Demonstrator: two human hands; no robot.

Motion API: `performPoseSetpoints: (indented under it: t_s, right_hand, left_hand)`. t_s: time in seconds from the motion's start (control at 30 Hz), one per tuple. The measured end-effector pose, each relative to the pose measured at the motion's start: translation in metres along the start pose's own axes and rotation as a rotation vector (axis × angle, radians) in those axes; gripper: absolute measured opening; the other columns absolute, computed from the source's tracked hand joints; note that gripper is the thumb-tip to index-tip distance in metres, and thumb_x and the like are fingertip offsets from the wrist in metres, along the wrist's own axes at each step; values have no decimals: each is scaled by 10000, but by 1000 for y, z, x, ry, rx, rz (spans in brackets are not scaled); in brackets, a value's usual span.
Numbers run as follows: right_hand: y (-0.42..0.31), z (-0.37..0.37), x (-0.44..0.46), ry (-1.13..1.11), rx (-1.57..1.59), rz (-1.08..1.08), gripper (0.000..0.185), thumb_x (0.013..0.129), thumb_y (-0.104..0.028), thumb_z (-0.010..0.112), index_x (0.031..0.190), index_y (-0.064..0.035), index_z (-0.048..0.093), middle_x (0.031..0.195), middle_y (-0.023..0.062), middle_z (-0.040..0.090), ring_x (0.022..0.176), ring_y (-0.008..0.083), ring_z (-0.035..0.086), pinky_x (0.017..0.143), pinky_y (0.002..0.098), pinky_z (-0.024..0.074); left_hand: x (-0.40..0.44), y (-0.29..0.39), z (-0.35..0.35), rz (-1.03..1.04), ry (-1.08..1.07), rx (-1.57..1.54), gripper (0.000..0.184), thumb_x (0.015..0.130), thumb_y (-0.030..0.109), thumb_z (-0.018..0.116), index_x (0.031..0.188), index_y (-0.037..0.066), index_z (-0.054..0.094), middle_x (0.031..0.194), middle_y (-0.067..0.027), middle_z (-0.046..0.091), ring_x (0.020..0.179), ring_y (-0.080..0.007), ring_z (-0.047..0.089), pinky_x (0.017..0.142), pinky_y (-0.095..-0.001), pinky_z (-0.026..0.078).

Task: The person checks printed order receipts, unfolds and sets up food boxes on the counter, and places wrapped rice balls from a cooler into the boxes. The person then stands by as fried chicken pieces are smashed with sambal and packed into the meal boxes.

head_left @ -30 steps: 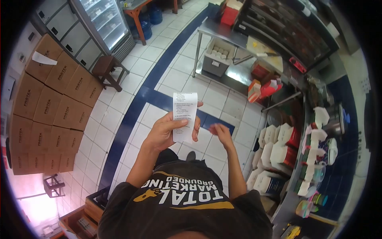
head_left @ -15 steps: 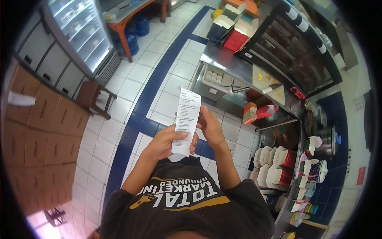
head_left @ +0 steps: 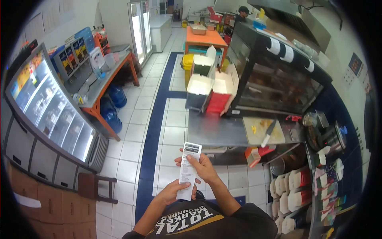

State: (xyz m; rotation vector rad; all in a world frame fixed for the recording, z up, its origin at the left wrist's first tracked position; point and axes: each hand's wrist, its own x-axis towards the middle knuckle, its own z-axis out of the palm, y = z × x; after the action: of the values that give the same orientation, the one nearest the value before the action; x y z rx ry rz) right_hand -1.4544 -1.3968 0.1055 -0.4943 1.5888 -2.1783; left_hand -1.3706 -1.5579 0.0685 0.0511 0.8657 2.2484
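A long printed paper receipt [head_left: 188, 172] is held upright in front of my chest, its text facing me. My left hand [head_left: 172, 191] pinches the lower part, thumb on the print and fingers behind. My right hand [head_left: 203, 167] grips the upper part, its thumb pressed on the paper. Some fingertips are hidden behind the receipt. Beyond it, at the right, a steel counter [head_left: 203, 129] carries a cutting board [head_left: 254, 124] with yellow scraps and a white-handled knife [head_left: 268, 136].
Open food boxes, one red [head_left: 220, 93] and one dark [head_left: 199, 89], stand by a glass display cabinet [head_left: 278, 83]. Stacked box trays [head_left: 294, 187] fill a lower right shelf. On the left are a lit fridge [head_left: 51, 103], a brown stool [head_left: 95, 187] and cartons [head_left: 51, 203]. Another person [head_left: 241, 15] is far back.
My view has tilted up toward the room. My right hand has closed on the receipt's upper part, where before it was beside it. The visible print now includes dark bars at the top.
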Motion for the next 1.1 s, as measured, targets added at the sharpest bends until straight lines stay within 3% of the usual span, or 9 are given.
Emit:
performPoseSetpoints:
  t_s: [0.13,0.23,0.33,0.4,0.47,0.57,0.67,0.8,1.1]
  right_hand:
    - [-11,-29,90,-139,-3,52,407,1066,-203,428,1409,10,477,1186,166,684,1067,198,676,728,268,603]
    - [-32,-40,142,-252,-90,202,414,1056,-210,437,1412,-2,471,1212,164,666,841,179,720,435,248,588]
    - [-31,-57,189,-172,-87,223,395,1042,-159,463,1405,-2,469,1236,166,654,758,175,719,411,236,572]
    - [-31,-70,227,-137,-129,240,413,1022,-109,498,1415,0,434,1292,173,616,919,214,712,579,323,638]
    - [-39,-67,270,243,-499,-464,536,986,-170,597,1449,-13,378,1341,198,567,1147,256,632,875,384,576]
    - [-85,-57,319,274,-270,-819,709,918,-165,676,1495,-35,285,1376,265,496,1260,353,542,1074,496,429]
    - [-94,-56,393,149,-11,-1010,798,855,-123,695,1511,-50,246,1401,316,436,1239,401,549,1059,546,434]
    - [-92,-86,577,379,358,-799,832,731,147,471,1511,-64,274,1508,242,350,1393,396,394,1140,589,347]
    - [-75,-128,734,485,573,-703,879,655,227,377,1484,-66,365,1511,240,360,1429,384,345,1190,592,286]
  left_hand:
    - [56,74,-31,6,61,116,367,975,260,582,1200,-28,551,961,-146,653,919,-270,679,860,-410,556]
    - [99,119,-57,41,63,-24,299,999,243,555,1151,-14,558,920,-156,659,915,-299,684,876,-438,557]
    - [137,159,-90,46,84,17,278,1000,230,556,1147,-6,552,897,-148,649,876,-290,680,850,-439,558]
    - [159,186,-112,57,48,-11,299,1024,245,518,1146,-25,554,868,-125,632,822,-241,664,789,-387,564]
    - [182,222,-139,93,70,-77,301,1031,226,502,1171,-36,549,838,-110,612,785,-222,632,772,-388,543]
    - [215,271,-199,67,103,-61,309,1024,218,506,1190,-39,545,818,-103,598,759,-210,608,769,-387,532]
    - [241,330,-263,15,133,-23,307,1007,189,515,1202,-46,545,819,-105,603,756,-215,616,751,-384,540]
    - [270,425,-330,5,229,22,353,947,207,605,1188,-43,545,757,-88,583,701,-220,614,710,-377,544]
    - [344,627,-421,155,180,58,301,960,178,583,1179,-24,546,760,-98,574,692,-195,591,687,-376,548]
